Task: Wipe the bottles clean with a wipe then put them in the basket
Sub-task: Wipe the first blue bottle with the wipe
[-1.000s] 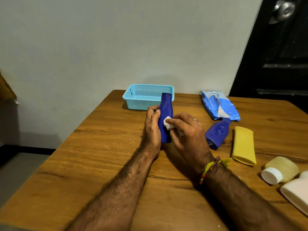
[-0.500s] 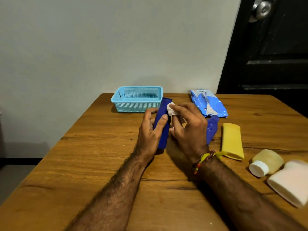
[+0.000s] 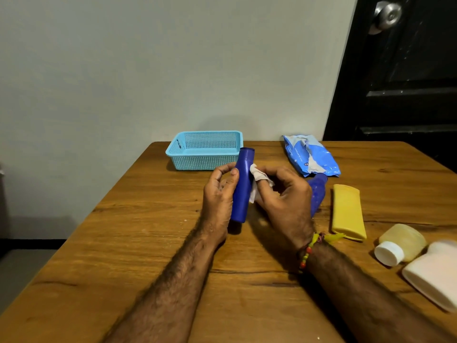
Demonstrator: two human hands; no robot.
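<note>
Left hand (image 3: 218,194) is gripping the blue bottle (image 3: 243,184), right hand (image 3: 282,194) pinching the wipe (image 3: 254,179) against it; basket (image 3: 205,151) upper centre seemingly empty, four bottles waiting right.

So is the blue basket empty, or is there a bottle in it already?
Looks empty: the basket shows only bare mesh inside, though its near floor is hidden behind the front wall.

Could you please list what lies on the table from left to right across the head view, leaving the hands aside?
Turquoise basket → upright blue bottle → white wipe → blue wipes packet → yellow flat bottle → pale yellow bottle → white bottle.
</note>
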